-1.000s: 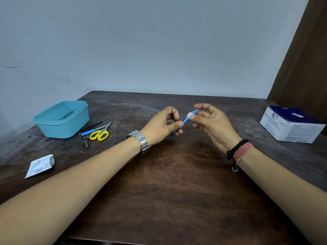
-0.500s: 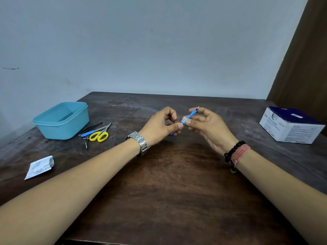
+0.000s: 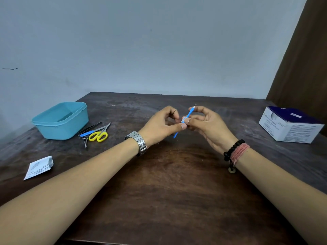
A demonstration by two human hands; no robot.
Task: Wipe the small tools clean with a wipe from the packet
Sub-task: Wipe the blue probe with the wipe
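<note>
Above the middle of the table my left hand (image 3: 160,125) pinches the lower half of a thin blue tool (image 3: 189,115) with a metal tip that points up and away. My right hand (image 3: 206,124) pinches a small white wipe (image 3: 183,119) around the tool's middle, right beside my left thumb. Other small tools lie at the left: yellow-handled scissors (image 3: 98,135), a blue-handled tool (image 3: 87,133), black tweezers (image 3: 90,128) and a small metal piece (image 3: 85,141). An opened white wipe packet (image 3: 39,167) lies at the near left.
A light blue plastic tub (image 3: 61,121) stands at the far left beside the tools. A white and dark blue box (image 3: 290,125) sits at the right edge. The dark wooden table (image 3: 162,183) meets a grey wall behind.
My right hand has slid the wipe down the blue tool from near its tip to its middle, close to my left thumb. The tool has tilted more upright.
</note>
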